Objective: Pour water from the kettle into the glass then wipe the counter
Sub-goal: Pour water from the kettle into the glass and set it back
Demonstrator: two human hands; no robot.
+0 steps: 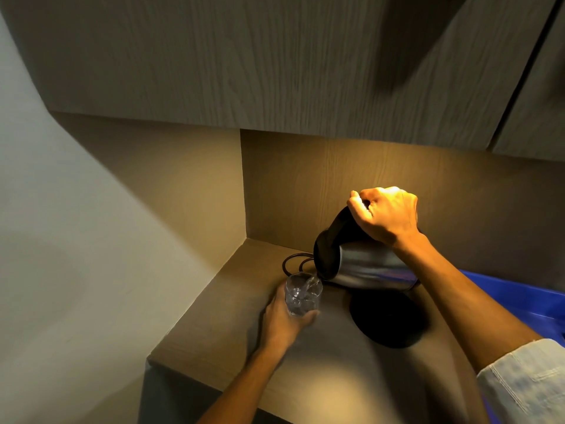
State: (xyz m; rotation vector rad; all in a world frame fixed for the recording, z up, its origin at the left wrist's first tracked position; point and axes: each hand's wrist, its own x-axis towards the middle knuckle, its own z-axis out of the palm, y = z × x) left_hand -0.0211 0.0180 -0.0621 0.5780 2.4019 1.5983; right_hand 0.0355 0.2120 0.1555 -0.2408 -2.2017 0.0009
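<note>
- The kettle (363, 267) handle is hidden inside the right hand (386, 214), whose fingers are curled tight around it; only the black top and the steel body show below the knuckles.
- The kettle is tipped well over, spout down toward the glass (303, 293), and a thin stream of water (312, 283) is just visible at the rim, hard to follow against the clear wall.
- The left hand (286, 318) wraps the lower part of the glass, fingers closed round it, so its base is covered; I cannot tell whether it rests on the counter (321, 381).
- How full the glass is cannot be made out.
- The black kettle base (388, 319) lies on the counter below the right wrist, its near edge lost in shadow.
- A looped black cord (295, 263) lies just beyond the left fingertips, partly behind the kettle.
- A blue tub (526, 298) is cut off at the right edge, behind the right forearm.
- The counter is wood-look brown, set in a corner, with a pale wall (76, 240) to the left and grey wood-grain cabinets (244, 62) overhead.
</note>
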